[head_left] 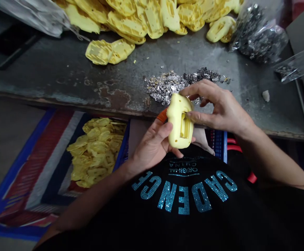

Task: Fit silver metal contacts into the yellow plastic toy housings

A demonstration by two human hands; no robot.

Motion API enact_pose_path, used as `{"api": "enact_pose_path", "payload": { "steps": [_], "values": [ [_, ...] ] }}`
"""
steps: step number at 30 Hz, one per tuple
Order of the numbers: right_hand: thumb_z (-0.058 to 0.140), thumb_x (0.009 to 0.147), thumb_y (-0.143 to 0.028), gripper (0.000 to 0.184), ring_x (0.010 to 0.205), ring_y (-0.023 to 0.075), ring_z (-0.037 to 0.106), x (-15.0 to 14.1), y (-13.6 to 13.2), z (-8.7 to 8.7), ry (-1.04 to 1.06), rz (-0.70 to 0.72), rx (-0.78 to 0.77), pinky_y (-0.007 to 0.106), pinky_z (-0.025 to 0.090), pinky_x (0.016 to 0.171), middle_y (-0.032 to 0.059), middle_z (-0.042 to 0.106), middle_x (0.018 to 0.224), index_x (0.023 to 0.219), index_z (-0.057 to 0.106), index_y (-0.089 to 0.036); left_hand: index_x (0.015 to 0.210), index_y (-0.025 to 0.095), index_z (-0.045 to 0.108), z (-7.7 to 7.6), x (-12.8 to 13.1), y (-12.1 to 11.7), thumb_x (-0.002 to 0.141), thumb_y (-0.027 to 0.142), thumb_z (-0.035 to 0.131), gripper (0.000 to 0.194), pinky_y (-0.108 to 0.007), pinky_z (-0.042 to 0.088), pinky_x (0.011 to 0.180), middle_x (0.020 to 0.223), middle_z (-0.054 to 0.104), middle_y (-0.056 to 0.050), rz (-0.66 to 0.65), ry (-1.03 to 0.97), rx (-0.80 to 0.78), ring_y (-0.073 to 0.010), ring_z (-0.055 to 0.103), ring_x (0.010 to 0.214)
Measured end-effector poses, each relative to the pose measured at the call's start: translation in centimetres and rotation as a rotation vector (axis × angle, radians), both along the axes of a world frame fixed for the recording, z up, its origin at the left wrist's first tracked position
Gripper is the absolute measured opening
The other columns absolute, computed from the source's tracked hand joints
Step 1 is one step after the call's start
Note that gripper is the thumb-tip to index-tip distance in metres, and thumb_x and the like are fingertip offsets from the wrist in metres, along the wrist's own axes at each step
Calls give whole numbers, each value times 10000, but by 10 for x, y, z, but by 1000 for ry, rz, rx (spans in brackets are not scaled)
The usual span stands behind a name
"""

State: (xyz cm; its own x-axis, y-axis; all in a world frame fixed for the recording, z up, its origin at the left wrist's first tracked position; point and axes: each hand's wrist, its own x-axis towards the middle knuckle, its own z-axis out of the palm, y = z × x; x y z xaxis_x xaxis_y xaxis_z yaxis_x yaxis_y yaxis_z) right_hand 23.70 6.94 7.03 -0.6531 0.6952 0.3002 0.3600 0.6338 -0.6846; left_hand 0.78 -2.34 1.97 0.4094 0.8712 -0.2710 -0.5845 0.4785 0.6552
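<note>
Over the rust-stained metal bench [63,83], my left hand [152,146] wraps the light, stiff-feeling yellow plastic moulding [174,127] low while my right fingers [201,91] pinch its top.

One yellow plastic casing [180,122] sits between the left hand [152,143] and the right hand [220,108], with one heap of metal pieces [165,87] just beyond. Farther out, two loose casings [98,52] lie on the bench [63,76], and two clear plastic bags [259,35] lie beyond the right hand.

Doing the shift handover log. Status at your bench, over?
Left hand holding yellow plastic moulding; right hand touching its slotted face. Shiny metal pieces on the bench beyond, not blocking.
</note>
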Motion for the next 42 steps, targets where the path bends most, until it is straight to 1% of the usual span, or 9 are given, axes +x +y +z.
{"api": "enact_pose_path", "payload": {
  "steps": [5, 11, 18, 23, 28, 33, 37, 40, 42],
  "values": [
    [782, 989, -411, 438, 1194, 260, 709, -5, 4, 1, 9, 36, -10, 478, 640, 1052, 100, 759, 1344, 1358, 700, -189, 1472, 287, 468, 6, 2, -4, 855, 494, 988, 834, -230, 660, 442, 1128, 818, -42, 59, 121, 79, -311, 886, 902],
    [759, 937, -284, 431, 1204, 242, 692, -10, 0, -12, 79, 32, -64, 469, 629, 1071, 90, 737, 1351, 1347, 679, -179, 1440, 302, 499, 5, 1, -5, 865, 524, 967, 774, -217, 627, 429, 1105, 817, -43, 69, 215, 104, -293, 876, 862],
    [787, 928, -373, 469, 1220, 262, 662, -18, -14, -45, 250, -62, -85, 370, 652, 859, 87, 664, 1357, 1361, 645, -265, 1485, 276, 568, 2, 2, -10, 869, 427, 977, 755, -207, 626, 480, 1072, 823, -24, 118, 346, 200, -193, 798, 775],
    [778, 905, -595, 615, 1389, 359, 577, -20, -28, -82, 481, -215, 59, 539, 652, 1017, 114, 596, 1461, 1447, 566, -398, 1399, 221, 760, 6, 4, -21, 870, 331, 984, 585, -206, 656, 681, 1157, 853, -74, 219, 641, 453, -198, 821, 934],
    [788, 771, -724, 769, 1420, 433, 528, -21, -23, -101, 483, -337, 83, 673, 578, 1115, 157, 563, 1435, 1408, 545, -369, 1309, 185, 849, 7, 5, -22, 888, 261, 955, 441, -185, 620, 580, 1159, 870, -77, 342, 813, 725, -144, 782, 777],
    [731, 906, -598, 644, 1247, 330, 623, -31, -14, -96, 565, -245, 370, 555, 652, 1008, 106, 603, 1343, 1480, 551, -368, 1237, 207, 899, 10, 1, -14, 886, 204, 945, 353, -204, 671, 748, 1294, 874, -86, 359, 717, 675, -208, 850, 1046],
    [731, 977, -413, 597, 1292, 312, 618, -49, -6, -75, 482, -119, 248, 507, 679, 956, 110, 607, 1418, 1545, 549, -385, 1217, 240, 913, 7, -14, -12, 882, 312, 964, 346, -278, 687, 796, 1142, 900, -63, 337, 584, 379, -214, 848, 931],
    [772, 996, -356, 604, 1343, 301, 635, -64, 21, -54, 265, 83, 164, 487, 673, 989, 120, 645, 1479, 1555, 543, -359, 1234, 229, 880, -13, -44, -23, 863, 375, 976, 410, -348, 704, 822, 1075, 898, -61, 451, 572, 231, -246, 851, 894],
    [781, 1009, -362, 520, 1302, 288, 680, -76, 53, -42, 137, 192, 166, 484, 652, 1032, 118, 704, 1425, 1494, 603, -304, 1253, 239, 819, -34, -78, -40, 841, 373, 988, 465, -381, 702, 879, 1237, 878, -82, 639, 746, 217, -283, 852, 1018]
  ]
}}
